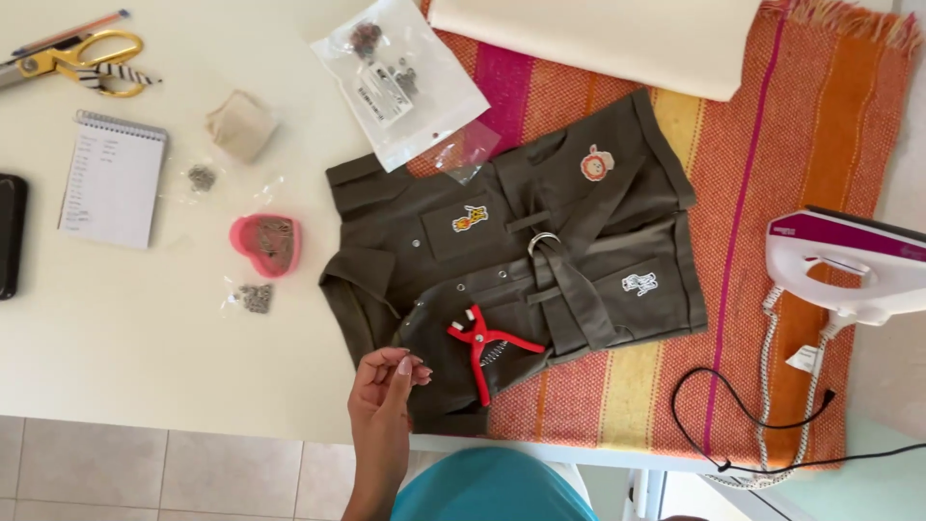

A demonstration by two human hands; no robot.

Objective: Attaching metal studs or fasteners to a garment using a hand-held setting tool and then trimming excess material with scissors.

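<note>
Pinching fingertips together, left hand (391, 378) touches olive garment (502, 251).

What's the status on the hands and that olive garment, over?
Left hand pinched at the olive garment's lower edge; right hand out of view. Garment flat on the striped mat. Red snap pliers lying on the garment beside the hand.

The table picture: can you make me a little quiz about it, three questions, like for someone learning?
1. True or false: the red pliers lie on the green garment.
2. What is the hand touching? A) scissors B) garment edge C) iron
3. What shape is the pink dish?

Key: 1 true. 2 B. 3 heart.
</note>
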